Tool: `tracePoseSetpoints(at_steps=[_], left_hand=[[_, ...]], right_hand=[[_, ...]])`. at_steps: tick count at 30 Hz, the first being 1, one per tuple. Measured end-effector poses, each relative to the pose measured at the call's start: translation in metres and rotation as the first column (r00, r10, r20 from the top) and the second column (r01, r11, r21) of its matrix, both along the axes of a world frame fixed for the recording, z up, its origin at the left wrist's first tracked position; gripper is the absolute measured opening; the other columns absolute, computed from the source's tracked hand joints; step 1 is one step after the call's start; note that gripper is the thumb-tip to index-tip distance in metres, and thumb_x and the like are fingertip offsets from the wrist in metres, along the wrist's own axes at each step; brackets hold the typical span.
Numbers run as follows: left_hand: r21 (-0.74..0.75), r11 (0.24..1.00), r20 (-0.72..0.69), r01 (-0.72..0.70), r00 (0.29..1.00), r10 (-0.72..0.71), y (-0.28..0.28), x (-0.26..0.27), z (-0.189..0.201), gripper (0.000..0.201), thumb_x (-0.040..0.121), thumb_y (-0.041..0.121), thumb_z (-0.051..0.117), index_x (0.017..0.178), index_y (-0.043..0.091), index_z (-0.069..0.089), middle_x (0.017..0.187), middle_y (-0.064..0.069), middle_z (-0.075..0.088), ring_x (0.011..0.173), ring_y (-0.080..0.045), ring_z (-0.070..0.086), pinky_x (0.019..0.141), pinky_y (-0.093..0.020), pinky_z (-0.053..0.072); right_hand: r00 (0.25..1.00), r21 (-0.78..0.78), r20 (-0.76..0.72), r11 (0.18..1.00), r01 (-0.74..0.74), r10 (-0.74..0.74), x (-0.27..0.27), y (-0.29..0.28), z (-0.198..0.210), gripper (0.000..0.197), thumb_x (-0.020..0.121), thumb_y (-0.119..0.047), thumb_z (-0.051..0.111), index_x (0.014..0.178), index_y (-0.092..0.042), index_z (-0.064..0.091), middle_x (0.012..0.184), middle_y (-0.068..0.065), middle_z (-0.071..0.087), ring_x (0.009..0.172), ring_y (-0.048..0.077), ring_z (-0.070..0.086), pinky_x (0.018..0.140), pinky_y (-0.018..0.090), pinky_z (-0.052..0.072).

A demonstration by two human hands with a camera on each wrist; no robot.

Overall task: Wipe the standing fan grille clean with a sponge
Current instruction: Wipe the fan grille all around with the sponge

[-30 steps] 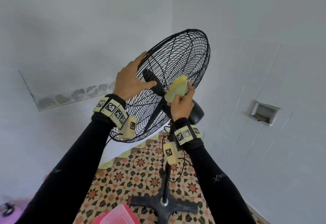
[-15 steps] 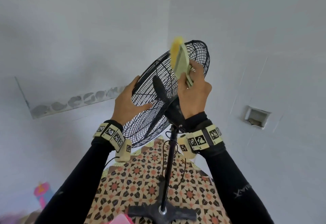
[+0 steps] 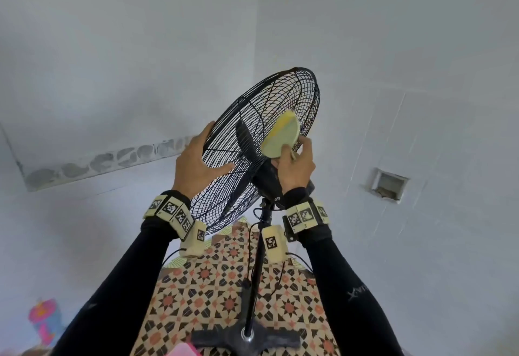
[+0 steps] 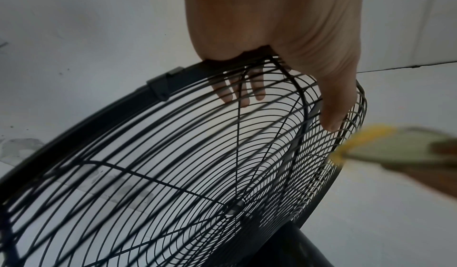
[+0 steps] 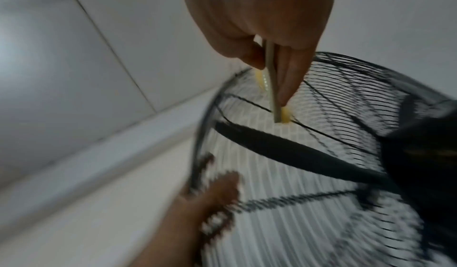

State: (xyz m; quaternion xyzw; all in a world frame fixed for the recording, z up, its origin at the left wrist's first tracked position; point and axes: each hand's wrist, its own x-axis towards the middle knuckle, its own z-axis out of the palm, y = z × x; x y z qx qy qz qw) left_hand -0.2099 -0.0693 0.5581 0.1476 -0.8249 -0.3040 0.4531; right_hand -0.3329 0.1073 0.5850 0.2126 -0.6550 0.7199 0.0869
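Note:
The black wire fan grille stands tilted on its pole, with its rear side toward me. My left hand grips its left rim, thumb laid on the rear wires. In the left wrist view the fingers curl over the rim and show through the grille. My right hand pinches a yellow-and-green sponge and holds it against the rear grille above the motor housing. The right wrist view shows the sponge edge-on between thumb and fingers, on the wires. It appears blurred as the sponge in the left wrist view.
The fan pole drops to a dark cross base on a patterned tile floor, with a cable hanging beside it. White walls meet in a corner behind the fan. A wall recess is at right, a colourful object at lower left.
The sponge rose from near the hub to the grille's top rim, then came back down to the middle of the rear grille. The left hand kept its hold on the rim.

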Motion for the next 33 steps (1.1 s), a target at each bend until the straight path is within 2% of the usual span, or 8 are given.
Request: tracePoseSetpoints(at_steps=[3,8,11,15,18,22,28,33], left_hand=[[-0.009,1.0,0.004,-0.005,1.0,0.005,0.0,-0.002,-0.002,0.109,0.074,0.049,0.091,0.162,0.041,0.027,0.156,0.009,0.048,0.141,-0.01,0.045,0.116,-0.039,0.039],[-0.012,1.0,0.012,-0.017,1.0,0.017,0.003,-0.003,-0.001,0.109,0.074,0.05,0.091,0.161,0.042,0.026,0.158,0.005,0.048,0.143,-0.018,0.046,0.118,-0.048,0.041],[-0.004,1.0,0.003,-0.003,1.0,0.003,-0.002,-0.001,-0.003,0.109,0.074,0.048,0.091,0.161,0.042,0.026,0.157,0.007,0.049,0.142,-0.015,0.048,0.117,-0.045,0.042],[-0.012,1.0,0.004,0.009,1.0,-0.009,-0.002,-0.002,-0.004,0.111,0.074,0.047,0.092,0.161,0.043,0.025,0.157,0.007,0.048,0.142,-0.015,0.047,0.118,-0.045,0.042],[-0.007,0.999,0.011,0.038,0.999,-0.038,-0.002,-0.003,-0.004,0.111,0.073,0.045,0.093,0.161,0.042,0.024,0.159,0.008,0.045,0.144,-0.015,0.046,0.119,-0.048,0.041],[0.01,0.999,0.009,0.05,0.999,-0.05,-0.009,0.004,-0.012,0.112,0.07,0.058,0.089,0.161,0.041,0.025,0.161,0.008,0.044,0.145,-0.016,0.044,0.119,-0.05,0.04],[0.087,0.996,-0.018,0.032,0.999,-0.031,-0.007,0.012,-0.029,0.109,0.072,0.053,0.092,0.16,0.042,0.029,0.159,0.012,0.045,0.142,-0.01,0.045,0.119,-0.04,0.037],[0.051,0.998,0.022,0.031,0.999,-0.032,-0.013,0.015,-0.033,0.118,0.066,0.049,0.097,0.161,0.036,0.028,0.157,0.008,0.049,0.139,-0.01,0.049,0.115,-0.031,0.037]], right_hand=[[0.997,-0.246,0.067,0.969,-0.029,0.047,-0.002,0.013,0.002,0.031,0.1,-0.013,0.058,0.13,-0.015,0.05,0.119,0.015,0.063,0.092,0.028,0.074,0.068,0.037,0.064],[0.996,-0.109,0.092,0.994,0.029,-0.019,0.002,-0.001,-0.011,0.03,0.103,-0.018,0.053,0.133,-0.018,0.046,0.124,0.022,0.066,0.077,0.017,0.072,0.064,0.026,0.061],[0.998,-0.253,0.023,0.966,-0.046,0.054,0.016,-0.002,-0.003,0.03,0.102,-0.013,0.057,0.131,-0.013,0.05,0.129,0.02,0.063,0.104,0.029,0.07,0.07,0.031,0.064],[0.999,-0.35,-0.05,0.936,-0.029,0.012,0.02,0.016,0.015,0.034,0.091,-0.014,0.076,0.124,-0.01,0.07,0.116,0.002,0.072,0.109,0.021,0.07,0.074,0.038,0.064],[0.984,-0.344,-0.159,0.939,0.02,-0.08,0.018,0.027,0.037,0.038,0.086,-0.012,0.08,0.122,-0.007,0.072,0.108,-0.001,0.074,0.102,0.012,0.072,0.079,0.024,0.061],[0.922,-0.225,-0.359,0.972,0.064,-0.144,0.025,0.024,0.064,0.026,0.085,-0.016,0.08,0.111,-0.016,0.075,0.092,-0.004,0.076,0.083,0.0,0.071,0.07,0.008,0.053],[0.683,-0.018,-0.714,0.979,0.203,-0.155,0.027,0.0,0.073,0.021,0.092,-0.021,0.072,0.111,-0.013,0.076,0.085,0.003,0.072,0.075,0.02,0.062,0.065,0.036,0.054],[0.504,0.197,-0.862,0.95,0.243,0.05,0.031,-0.015,0.055,0.046,0.09,0.004,0.06,0.133,-0.008,0.062,0.125,0.017,0.069,0.107,0.035,0.07,0.087,0.052,0.06]])
